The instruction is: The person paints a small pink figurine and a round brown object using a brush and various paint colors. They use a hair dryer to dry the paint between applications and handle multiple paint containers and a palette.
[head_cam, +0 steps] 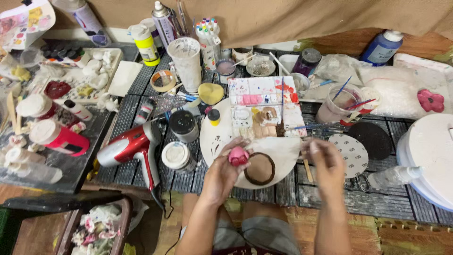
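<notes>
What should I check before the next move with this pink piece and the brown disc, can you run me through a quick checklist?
1. Pink piece held in the left hand: ok.
2. Right hand free of tools: cannot tell, blurred.
3. Brown disc lying flat on the white round board: ok.
4. Paint palette within reach behind the board: ok.
5. Brush lying across the palette, not on the disc: ok.
6. Red hair dryer apart from both hands: ok.

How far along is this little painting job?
Done, it seems: the small flower in the left hand is already pink. In hand: that flower; the right hand is blurred, its contents unclear. Left: the brown disc on the white plate looks plain, and several white pieces are unpainted.
</notes>
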